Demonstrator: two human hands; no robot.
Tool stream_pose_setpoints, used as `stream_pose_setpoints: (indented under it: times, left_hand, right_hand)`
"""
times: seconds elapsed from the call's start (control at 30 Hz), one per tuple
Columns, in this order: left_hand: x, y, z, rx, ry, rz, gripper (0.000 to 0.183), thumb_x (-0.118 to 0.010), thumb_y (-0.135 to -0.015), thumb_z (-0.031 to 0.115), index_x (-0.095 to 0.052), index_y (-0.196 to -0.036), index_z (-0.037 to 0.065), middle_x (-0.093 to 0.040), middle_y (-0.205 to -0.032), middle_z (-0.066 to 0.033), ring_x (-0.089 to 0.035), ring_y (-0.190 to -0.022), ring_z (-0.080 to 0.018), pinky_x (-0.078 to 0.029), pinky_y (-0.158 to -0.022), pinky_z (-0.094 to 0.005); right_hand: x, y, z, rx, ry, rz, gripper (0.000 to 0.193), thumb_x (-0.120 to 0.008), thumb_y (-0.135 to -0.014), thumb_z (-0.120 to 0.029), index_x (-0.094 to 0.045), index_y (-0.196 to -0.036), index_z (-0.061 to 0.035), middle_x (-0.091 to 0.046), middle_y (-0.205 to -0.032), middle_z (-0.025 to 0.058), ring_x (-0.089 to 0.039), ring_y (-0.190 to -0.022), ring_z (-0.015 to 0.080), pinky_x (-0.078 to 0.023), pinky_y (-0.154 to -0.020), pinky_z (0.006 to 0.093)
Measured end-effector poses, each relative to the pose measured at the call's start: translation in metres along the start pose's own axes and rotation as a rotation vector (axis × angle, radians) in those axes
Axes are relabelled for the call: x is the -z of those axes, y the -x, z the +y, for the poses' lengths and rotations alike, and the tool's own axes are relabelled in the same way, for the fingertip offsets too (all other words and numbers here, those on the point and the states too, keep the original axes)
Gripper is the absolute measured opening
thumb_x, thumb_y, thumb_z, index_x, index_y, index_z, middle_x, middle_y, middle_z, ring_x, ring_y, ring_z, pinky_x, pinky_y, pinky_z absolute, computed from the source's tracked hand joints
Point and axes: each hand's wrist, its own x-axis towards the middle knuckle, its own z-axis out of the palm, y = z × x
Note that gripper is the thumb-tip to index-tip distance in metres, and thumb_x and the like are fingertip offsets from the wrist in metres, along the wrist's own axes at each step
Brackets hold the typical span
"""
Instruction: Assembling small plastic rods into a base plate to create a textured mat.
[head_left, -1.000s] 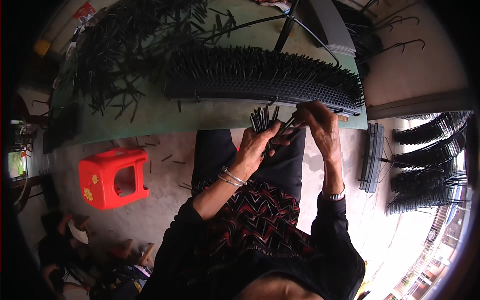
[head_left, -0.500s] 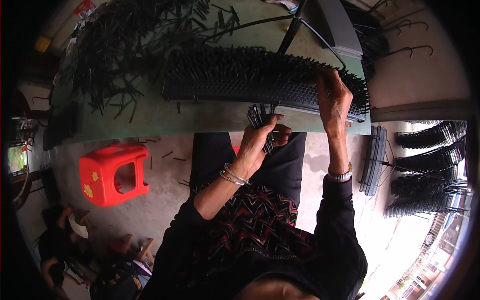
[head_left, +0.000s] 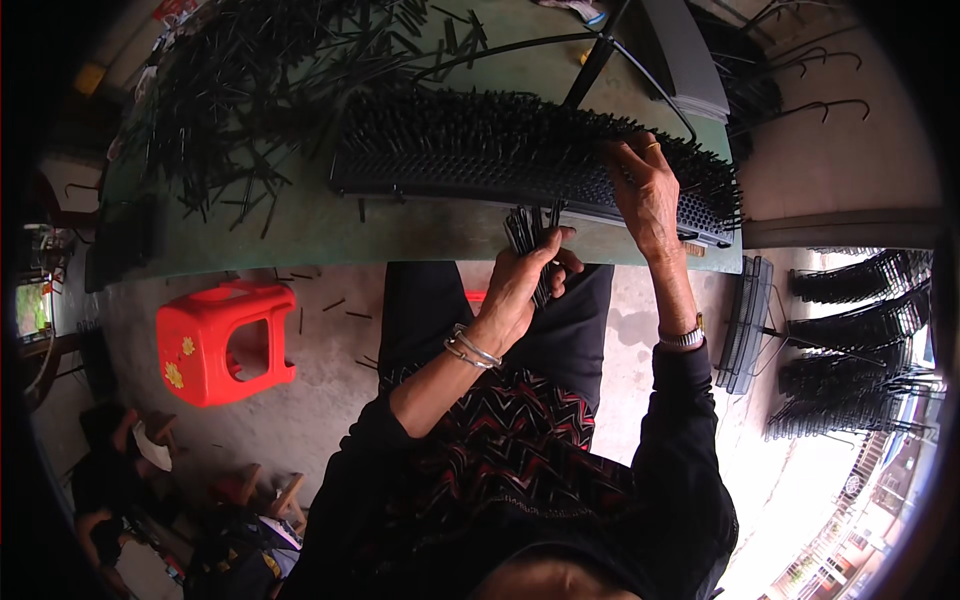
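At the table [head_left: 300, 235] edge, left hand [head_left: 525, 285] clenched around a bundle of black sticks [head_left: 530, 235], just below the studded rack [head_left: 500, 160], right hand [head_left: 650, 195] on the rack, fingertips pressed among its pins, red stool [head_left: 225, 340] well left.

There is only one view, from a wide fisheye camera worn on the person's head; it looks steeply down over the person's own chest and lap, so close that the dark patterned clothing fills the lower middle. It faces forward to the green table top [head_left: 300, 235] across the upper part, whose straight edge bends near the rim, and the two forearms enter from below. At the left side the grey floor and a red plastic stool [head_left: 225, 340] appear, farther away.
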Motion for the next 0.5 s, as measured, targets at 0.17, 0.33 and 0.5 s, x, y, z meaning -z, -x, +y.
stream_pose_setpoints:
  times: [0.17, 0.33, 0.5]
  left_hand:
    - [-0.003, 0.004, 0.007, -0.028, -0.013, 0.002, 0.031, -0.059, -0.096, 0.029, -0.061, -0.105, 0.000, -0.067, -0.086, -0.0117, -0.052, -0.062, -0.0091, -0.042, -0.053, -0.0228]
    - [-0.012, 0.008, 0.011, 0.012, -0.050, 0.021, 0.028, -0.061, -0.095, 0.028, -0.064, -0.105, 0.002, -0.070, -0.095, -0.0101, -0.055, -0.066, -0.0098, -0.043, -0.056, -0.0229]
    - [-0.020, 0.011, 0.010, 0.023, -0.122, -0.001, 0.028, -0.063, -0.093, 0.029, -0.066, -0.107, 0.004, -0.072, -0.097, -0.0079, -0.059, -0.073, -0.0106, -0.043, -0.059, -0.0241]
  right_hand:
    - [0.004, 0.006, -0.010, -0.083, -0.070, 0.123, 0.025, -0.067, -0.089, -0.015, -0.068, -0.113, -0.0079, -0.062, -0.092, 0.0077, -0.060, -0.074, 0.0191, -0.049, -0.067, 0.0297]
    - [0.025, 0.021, -0.036, -0.408, -0.580, -0.401, 0.028, -0.066, -0.091, -0.020, -0.066, -0.106, 0.0039, -0.064, -0.087, 0.0074, -0.059, -0.075, 0.0138, -0.048, -0.064, 0.0289]
    - [0.025, 0.033, -0.025, -0.477, -0.814, -0.408, 0.016, -0.060, -0.090, -0.007, -0.066, -0.099, 0.0046, -0.064, -0.090, 0.0081, -0.063, -0.079, 0.0158, -0.051, -0.069, 0.0285]
